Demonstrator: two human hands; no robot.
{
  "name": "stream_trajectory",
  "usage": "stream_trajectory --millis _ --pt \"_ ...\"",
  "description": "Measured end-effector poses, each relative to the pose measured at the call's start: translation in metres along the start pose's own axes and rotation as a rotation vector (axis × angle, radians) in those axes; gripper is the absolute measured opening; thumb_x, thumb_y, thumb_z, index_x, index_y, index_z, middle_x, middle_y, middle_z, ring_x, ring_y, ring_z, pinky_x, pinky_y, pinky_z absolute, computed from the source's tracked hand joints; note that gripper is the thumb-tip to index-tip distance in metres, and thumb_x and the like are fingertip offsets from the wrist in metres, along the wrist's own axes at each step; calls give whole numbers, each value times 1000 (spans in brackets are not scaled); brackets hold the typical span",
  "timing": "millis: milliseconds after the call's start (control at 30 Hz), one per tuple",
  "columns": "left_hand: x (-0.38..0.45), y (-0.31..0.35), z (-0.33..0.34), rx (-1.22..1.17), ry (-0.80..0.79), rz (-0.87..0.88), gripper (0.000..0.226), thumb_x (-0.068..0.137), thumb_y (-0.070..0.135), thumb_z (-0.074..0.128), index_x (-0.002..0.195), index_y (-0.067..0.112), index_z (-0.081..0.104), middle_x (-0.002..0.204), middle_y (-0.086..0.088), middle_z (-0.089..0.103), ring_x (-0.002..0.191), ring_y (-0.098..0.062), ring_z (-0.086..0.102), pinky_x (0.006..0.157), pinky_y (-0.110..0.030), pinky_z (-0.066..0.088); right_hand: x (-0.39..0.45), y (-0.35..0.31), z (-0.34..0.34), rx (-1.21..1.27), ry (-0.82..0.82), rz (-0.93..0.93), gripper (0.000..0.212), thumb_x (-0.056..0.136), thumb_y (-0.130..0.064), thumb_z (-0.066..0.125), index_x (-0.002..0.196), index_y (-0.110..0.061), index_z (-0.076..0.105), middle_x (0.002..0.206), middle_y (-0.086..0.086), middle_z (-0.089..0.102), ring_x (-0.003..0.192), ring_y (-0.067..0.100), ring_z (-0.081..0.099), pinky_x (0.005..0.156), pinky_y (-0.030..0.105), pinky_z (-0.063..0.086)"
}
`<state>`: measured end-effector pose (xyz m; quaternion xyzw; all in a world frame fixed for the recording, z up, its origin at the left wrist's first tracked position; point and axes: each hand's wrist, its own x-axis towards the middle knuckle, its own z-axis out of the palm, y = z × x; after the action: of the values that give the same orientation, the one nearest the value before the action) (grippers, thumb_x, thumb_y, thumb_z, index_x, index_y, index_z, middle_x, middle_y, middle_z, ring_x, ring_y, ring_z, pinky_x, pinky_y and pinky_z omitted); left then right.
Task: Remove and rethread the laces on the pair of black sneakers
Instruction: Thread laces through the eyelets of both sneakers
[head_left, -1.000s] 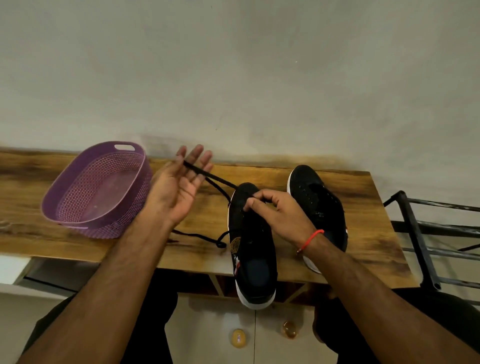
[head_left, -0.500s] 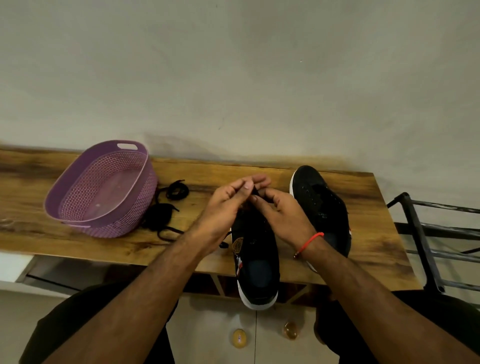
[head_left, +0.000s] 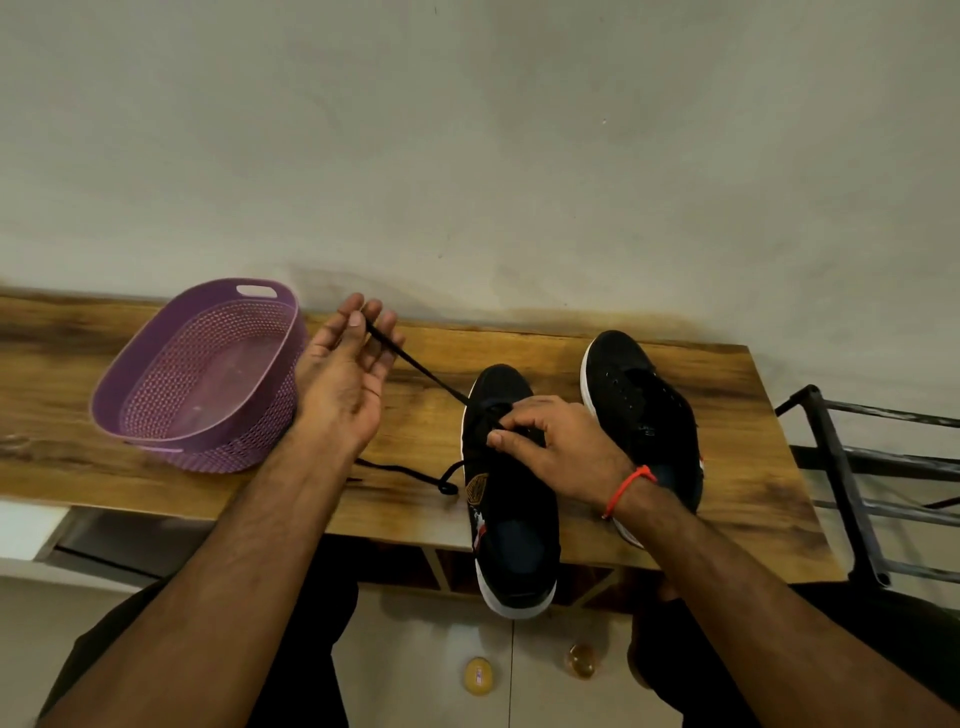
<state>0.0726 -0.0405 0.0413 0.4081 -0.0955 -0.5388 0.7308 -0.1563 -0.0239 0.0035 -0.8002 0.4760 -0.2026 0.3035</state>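
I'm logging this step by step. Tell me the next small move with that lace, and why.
Probably keep drawing the lace up and left with the left hand until its slack clears the eyelet. It runs taut from those fingers to the near sneaker, which the right hand steadies, while more lace lies on the table.

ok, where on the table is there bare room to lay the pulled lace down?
Bare wood on the table right of the right sneaker, and along the back edge between the basket and that sneaker. Crowded between the left hand and the left sneaker: the lace runs taut there, with slack near the front edge.
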Motion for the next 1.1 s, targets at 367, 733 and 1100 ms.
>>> stream_trajectory --millis 367,733,1100 --pt "-24 -16 5 1151 -329 640 19 91 15 73 104 29 74 95 16 71 78 5 65 73 -13 53 -1 7 -15 -250 -116 266 75 84 -67 60 147 -32 38 145 -3 42 132 20 42 109 50 41" --pt "-50 -63 -1 1693 -625 301 7 86 29 78 92 28 76 99 12 56 93 -3 52 72 -13 40 -14 4 -15 8 -46 443 23 94 -32 62 82 -18 75 77 -1 71 73 8 66 61 24 53" --pt "-52 -81 -2 1726 -634 289 7 86 30 78 91 26 74 119 11 49 107 -3 41 69 -6 28 -15 14 -19 353 -84 579 21 96 -26 64 94 -8 75 97 4 74 90 13 71 73 41 63"
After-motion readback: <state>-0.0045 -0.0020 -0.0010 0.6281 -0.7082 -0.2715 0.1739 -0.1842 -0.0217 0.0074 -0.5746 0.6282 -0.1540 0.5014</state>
